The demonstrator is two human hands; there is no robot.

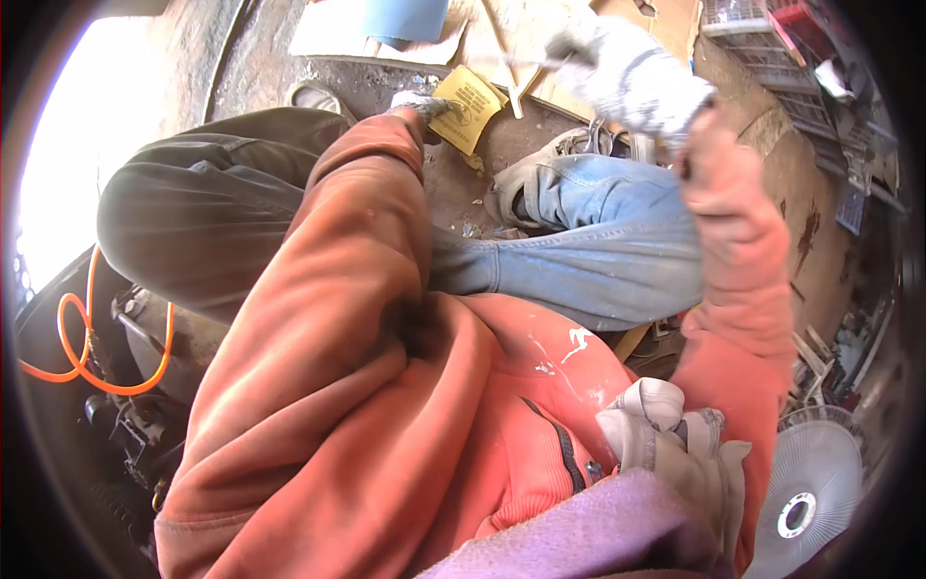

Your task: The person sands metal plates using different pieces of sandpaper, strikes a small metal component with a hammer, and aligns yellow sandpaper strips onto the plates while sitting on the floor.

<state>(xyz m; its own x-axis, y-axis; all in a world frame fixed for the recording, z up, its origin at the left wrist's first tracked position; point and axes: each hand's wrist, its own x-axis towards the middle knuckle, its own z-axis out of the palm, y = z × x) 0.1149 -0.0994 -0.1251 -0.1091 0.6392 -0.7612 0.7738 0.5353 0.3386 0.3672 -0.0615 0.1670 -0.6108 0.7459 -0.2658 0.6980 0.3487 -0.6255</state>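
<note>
Cluttered dirt floor [386,92] crowds gloved left hand [417,103] touching yellow card [468,108].

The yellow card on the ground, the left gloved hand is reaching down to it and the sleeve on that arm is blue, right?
Not quite: the sleeve is orange-red, not blue, as the head view shows. The left gloved hand does reach down to the yellow card on the ground.

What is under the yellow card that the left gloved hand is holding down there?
Under the yellow card lies dusty bare ground with wood scraps beside it. The left gloved hand grips its near edge. Anything directly beneath the card is covered and cannot be seen.
</note>
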